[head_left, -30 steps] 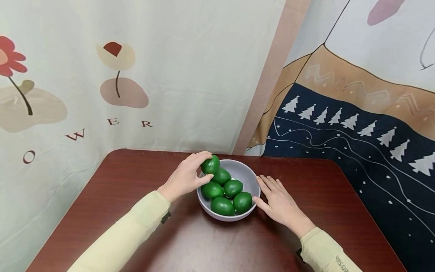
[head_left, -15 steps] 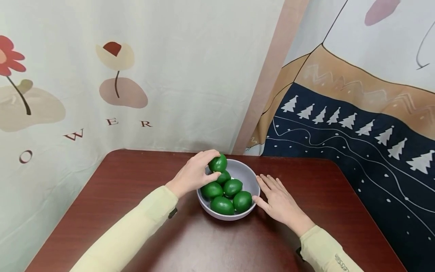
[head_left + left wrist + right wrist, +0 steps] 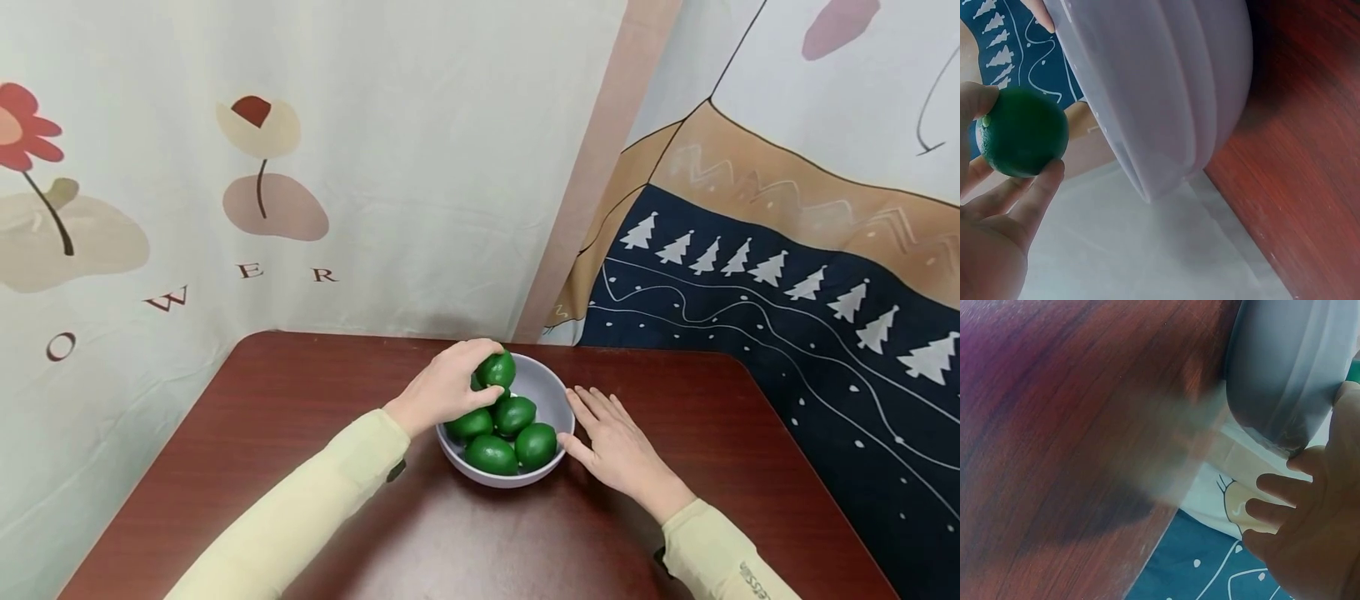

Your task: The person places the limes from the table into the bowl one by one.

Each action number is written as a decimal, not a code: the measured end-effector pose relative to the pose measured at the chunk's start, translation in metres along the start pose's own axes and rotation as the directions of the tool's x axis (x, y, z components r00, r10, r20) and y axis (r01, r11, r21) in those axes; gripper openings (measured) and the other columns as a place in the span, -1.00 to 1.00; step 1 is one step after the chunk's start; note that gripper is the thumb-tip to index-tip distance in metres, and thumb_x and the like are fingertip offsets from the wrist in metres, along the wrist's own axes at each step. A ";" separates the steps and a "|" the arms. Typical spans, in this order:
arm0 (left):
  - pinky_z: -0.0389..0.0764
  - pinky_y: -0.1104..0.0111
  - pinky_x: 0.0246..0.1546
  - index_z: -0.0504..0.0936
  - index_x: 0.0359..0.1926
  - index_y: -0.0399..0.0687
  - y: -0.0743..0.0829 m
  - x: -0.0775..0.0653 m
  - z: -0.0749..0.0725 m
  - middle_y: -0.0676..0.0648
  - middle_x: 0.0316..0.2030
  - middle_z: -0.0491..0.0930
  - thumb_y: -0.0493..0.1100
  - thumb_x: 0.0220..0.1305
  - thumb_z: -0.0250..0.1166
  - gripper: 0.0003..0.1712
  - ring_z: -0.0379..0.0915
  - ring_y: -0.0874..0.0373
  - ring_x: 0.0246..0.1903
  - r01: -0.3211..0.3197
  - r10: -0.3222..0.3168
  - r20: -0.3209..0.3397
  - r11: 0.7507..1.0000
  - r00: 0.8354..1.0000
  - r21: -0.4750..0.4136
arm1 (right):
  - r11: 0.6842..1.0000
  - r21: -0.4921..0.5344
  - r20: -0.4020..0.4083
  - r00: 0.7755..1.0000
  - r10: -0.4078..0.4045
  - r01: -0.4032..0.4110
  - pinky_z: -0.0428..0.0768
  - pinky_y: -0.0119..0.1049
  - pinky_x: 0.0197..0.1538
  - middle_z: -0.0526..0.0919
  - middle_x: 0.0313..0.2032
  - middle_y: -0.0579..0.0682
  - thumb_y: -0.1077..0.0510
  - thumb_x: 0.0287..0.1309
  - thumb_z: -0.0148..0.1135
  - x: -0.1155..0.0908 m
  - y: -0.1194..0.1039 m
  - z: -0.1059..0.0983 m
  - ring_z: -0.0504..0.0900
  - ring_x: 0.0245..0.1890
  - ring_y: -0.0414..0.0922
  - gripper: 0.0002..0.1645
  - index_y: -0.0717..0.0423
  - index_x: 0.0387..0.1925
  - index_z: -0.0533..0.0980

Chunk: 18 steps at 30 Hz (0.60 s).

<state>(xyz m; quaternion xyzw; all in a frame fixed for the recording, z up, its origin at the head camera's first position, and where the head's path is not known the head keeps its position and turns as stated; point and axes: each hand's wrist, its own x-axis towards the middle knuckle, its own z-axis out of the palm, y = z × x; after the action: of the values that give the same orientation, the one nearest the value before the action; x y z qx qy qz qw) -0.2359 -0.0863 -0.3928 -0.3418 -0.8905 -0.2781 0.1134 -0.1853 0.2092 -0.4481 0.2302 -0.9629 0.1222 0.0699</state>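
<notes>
A lavender-grey bowl (image 3: 553, 392) stands on the table with several green limes (image 3: 491, 455) in it. My left hand (image 3: 448, 382) pinches another lime (image 3: 497, 369) between thumb and fingers, above the left back part of the bowl. The left wrist view shows that lime (image 3: 1025, 132) beside the bowl's outer wall (image 3: 1166, 81), held at the fingertips. At the bowl's right side, my right hand (image 3: 617, 446) has its fingers straight, thumb and forefinger at the rim. In the right wrist view, the fingers (image 3: 1272, 512) are spread beside the bowl (image 3: 1291, 369).
The reddish-brown wooden table (image 3: 300, 483) has rounded back corners. Behind it hangs a pale curtain (image 3: 420, 167) with printed flowers and letters. A dark blue cloth (image 3: 697, 312) with white trees hangs at the right.
My left hand has moved to the right with the lime, farther over the bowl, and now hides part of the limes behind it. My right hand stays in place.
</notes>
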 end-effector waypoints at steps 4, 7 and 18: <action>0.59 0.20 0.10 0.58 0.18 -0.11 0.001 0.002 0.007 -0.04 0.06 0.64 -0.05 0.26 0.46 -0.48 0.55 0.05 0.00 -0.007 0.007 0.028 1.000 1.000 0.007 | 1.000 -0.003 -0.004 1.000 -0.004 0.004 0.18 0.22 0.51 0.37 0.46 0.24 -0.28 0.38 0.18 0.000 0.001 0.001 0.29 0.49 0.27 -0.10 0.18 0.52 0.30; 0.59 0.21 0.10 0.57 0.19 -0.10 0.002 0.004 0.011 -0.03 0.05 0.64 -0.05 0.28 0.44 -0.49 0.55 0.07 0.00 -0.005 0.005 0.058 1.000 0.998 0.005 | 1.000 -0.003 -0.008 1.000 -0.008 0.008 0.18 0.22 0.51 0.37 0.46 0.24 -0.28 0.38 0.18 -0.001 0.002 0.002 0.29 0.49 0.27 -0.10 0.18 0.52 0.30; 0.59 0.23 -0.03 0.55 0.19 -0.03 0.011 0.016 0.015 -0.01 -0.02 0.62 -0.04 0.33 0.40 -0.54 0.52 0.09 -0.08 0.040 -0.047 0.178 0.998 0.983 0.043 | 1.000 0.007 -0.012 1.000 -0.010 0.010 0.18 0.22 0.51 0.36 0.46 0.24 -0.28 0.39 0.18 -0.001 0.002 0.000 0.28 0.49 0.27 -0.10 0.19 0.52 0.30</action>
<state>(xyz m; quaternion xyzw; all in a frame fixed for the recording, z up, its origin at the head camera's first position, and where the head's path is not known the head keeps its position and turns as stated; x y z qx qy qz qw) -0.2401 -0.0627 -0.3941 -0.3437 -0.9095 -0.2312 0.0338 -0.1856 0.2112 -0.4490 0.2344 -0.9609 0.1266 0.0756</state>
